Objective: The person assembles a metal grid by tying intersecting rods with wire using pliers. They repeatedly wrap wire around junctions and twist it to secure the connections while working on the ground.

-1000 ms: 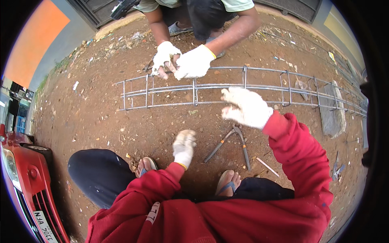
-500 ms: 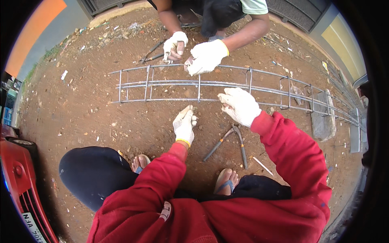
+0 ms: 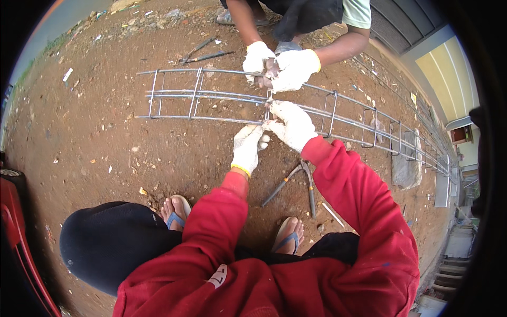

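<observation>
Steel-bar cage (image 3: 330, 114) lies, in the head view, over the bare ground (image 3: 105, 137), between the person and a co-worker, which I think lets both reach it. The right hand (image 3: 292, 127) curves its fingers and thumb at a cross-ring (image 3: 267, 113); the left hand (image 3: 247, 147) brings its fingertips to the near bar (image 3: 211, 119). Whether either is closed on the steel, I cannot tell. Co-worker's gloved hands (image 3: 296, 68) meet at the far bar (image 3: 224, 71), perhaps because the ring reaches there. Stone block (image 3: 406, 168) sits below the cage's right part, seemingly as support. Pincers (image 3: 310, 195) lie spread, conveniently near.
</observation>
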The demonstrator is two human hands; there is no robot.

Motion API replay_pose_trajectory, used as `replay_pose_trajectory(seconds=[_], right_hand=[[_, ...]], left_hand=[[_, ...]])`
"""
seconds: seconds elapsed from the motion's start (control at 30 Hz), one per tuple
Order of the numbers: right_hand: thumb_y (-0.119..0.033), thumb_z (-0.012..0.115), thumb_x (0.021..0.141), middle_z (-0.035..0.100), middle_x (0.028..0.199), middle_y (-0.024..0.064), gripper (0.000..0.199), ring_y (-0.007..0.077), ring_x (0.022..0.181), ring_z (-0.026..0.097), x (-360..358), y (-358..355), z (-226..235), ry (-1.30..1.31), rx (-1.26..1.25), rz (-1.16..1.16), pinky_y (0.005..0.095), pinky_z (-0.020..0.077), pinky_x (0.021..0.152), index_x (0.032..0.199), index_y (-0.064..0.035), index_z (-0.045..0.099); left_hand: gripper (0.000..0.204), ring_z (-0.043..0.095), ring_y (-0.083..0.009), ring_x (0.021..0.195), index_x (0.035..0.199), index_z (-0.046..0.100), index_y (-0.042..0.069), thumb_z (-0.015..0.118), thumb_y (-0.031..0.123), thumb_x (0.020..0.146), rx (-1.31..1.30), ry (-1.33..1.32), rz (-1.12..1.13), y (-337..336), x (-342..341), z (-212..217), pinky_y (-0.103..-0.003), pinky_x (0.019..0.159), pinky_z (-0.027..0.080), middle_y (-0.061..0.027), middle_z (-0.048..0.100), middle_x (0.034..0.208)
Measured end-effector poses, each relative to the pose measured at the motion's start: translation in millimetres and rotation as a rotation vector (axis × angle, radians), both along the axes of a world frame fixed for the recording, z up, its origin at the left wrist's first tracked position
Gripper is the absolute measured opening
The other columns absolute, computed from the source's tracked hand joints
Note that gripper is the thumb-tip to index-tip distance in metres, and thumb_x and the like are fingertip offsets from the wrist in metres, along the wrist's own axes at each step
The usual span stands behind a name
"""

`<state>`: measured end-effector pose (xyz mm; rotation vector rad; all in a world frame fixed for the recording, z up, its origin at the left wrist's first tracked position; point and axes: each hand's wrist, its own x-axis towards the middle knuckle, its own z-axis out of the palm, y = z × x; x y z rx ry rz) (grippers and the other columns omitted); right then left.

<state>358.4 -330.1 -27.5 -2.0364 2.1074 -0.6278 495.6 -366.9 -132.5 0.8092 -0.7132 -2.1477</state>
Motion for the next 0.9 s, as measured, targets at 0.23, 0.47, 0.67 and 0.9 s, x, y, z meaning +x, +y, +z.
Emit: replay_pose_trajectory(seconds=[0.23, 0.47, 0.67, 0.9], right_hand=[[-0.026, 0.07, 0.084, 0.068, 0.091, 0.0156, 0.028, 0.0308, 0.085, 0.066, 3.2, -14.8, 3.0, -0.446, 0.069, -0.184, 0.0382, 0.0507, 0.078, 0.099, -0.0025, 0.07], [-0.024, 0.068, 0.087, 0.069, 0.092, 0.0166, 0.035, 0.0284, 0.085, 0.068, -2.2, -23.0, 4.9, -0.316, 0.019, -0.138, 0.0368, 0.0528, 0.077, 0.113, -0.0006, 0.063], [-0.021, 0.067, 0.088, 0.07, 0.094, 0.0162, 0.031, 0.0304, 0.087, 0.068, -3.6, -16.8, 13.7, -0.452, 0.082, -0.116, 0.0347, 0.0537, 0.078, 0.111, -0.0004, 0.063], [-0.024, 0.063, 0.09, 0.067, 0.079, 0.0086, 0.028, 0.0307, 0.073, 0.065, -0.2, 21.9, 13.5, 0.077, -0.152, 0.395, 0.0394, 0.0541, 0.07, 0.114, -0.0092, 0.063]], left_hand=[[0.025, 0.069, -0.0171, 0.082, 0.116, 0.061, -0.003, 0.062, 0.006, 0.092, -0.122, 0.046, -0.112, -5.2, 6.2, 6.0, -0.026, 0.067, 0.055, -0.0102, 0.069, 0.098], [0.032, 0.069, -0.021, 0.095, 0.121, 0.059, -0.006, 0.064, 0.004, 0.09, -0.171, 0.018, -0.158, -6.0, 4.0, 7.0, -0.03, 0.078, 0.058, -0.0143, 0.068, 0.109], [0.023, 0.069, -0.0186, 0.091, 0.108, 0.067, -0.007, 0.066, 0.007, 0.09, -0.396, -0.122, -0.158, -8.1, 4.5, 5.5, -0.029, 0.076, 0.056, -0.0135, 0.072, 0.099], [0.02, 0.07, -0.0258, 0.086, 0.103, 0.073, 0.004, 0.063, 0.017, 0.091, -0.906, -0.603, 0.033, -6.0, 0.7, -5.4, -0.034, 0.077, 0.054, -0.0157, 0.072, 0.096]])
